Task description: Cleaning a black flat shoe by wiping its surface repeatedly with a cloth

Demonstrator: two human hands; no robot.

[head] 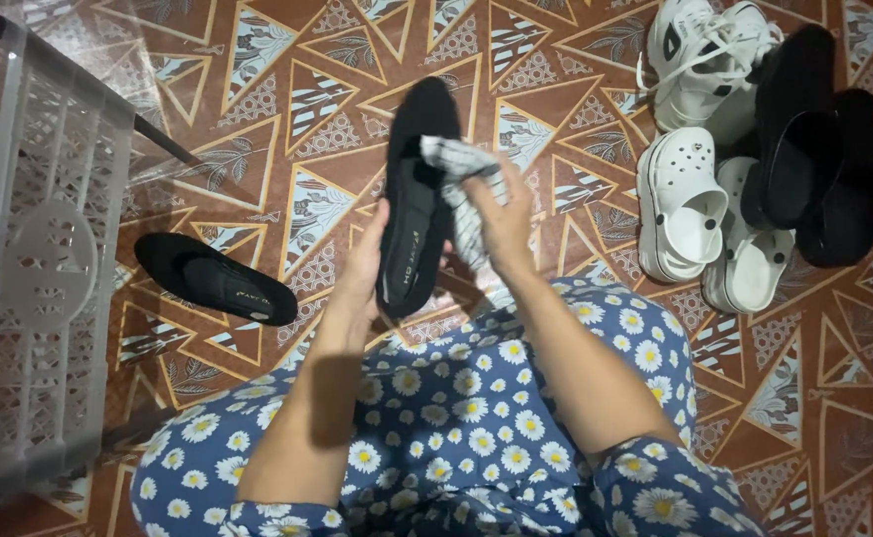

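My left hand [362, 270] holds a black flat shoe [417, 194] by its heel end, toe pointing away from me, its inside facing up. My right hand [501, 221] grips a white and grey striped cloth [461, 169] and presses it against the shoe's right side near the opening. Both hands are raised above my lap, which is covered by blue fabric with white daisies [456, 418]. The matching black flat shoe [216, 278] lies on the patterned floor to the left, apart from both hands.
A white plastic lattice crate [34, 268] stands at the left edge. At the upper right sit white sneakers [700, 60], a pair of white clogs [680, 204] and black slippers [819, 149]. The floor [287, 109] has brown triangle-patterned tiles.
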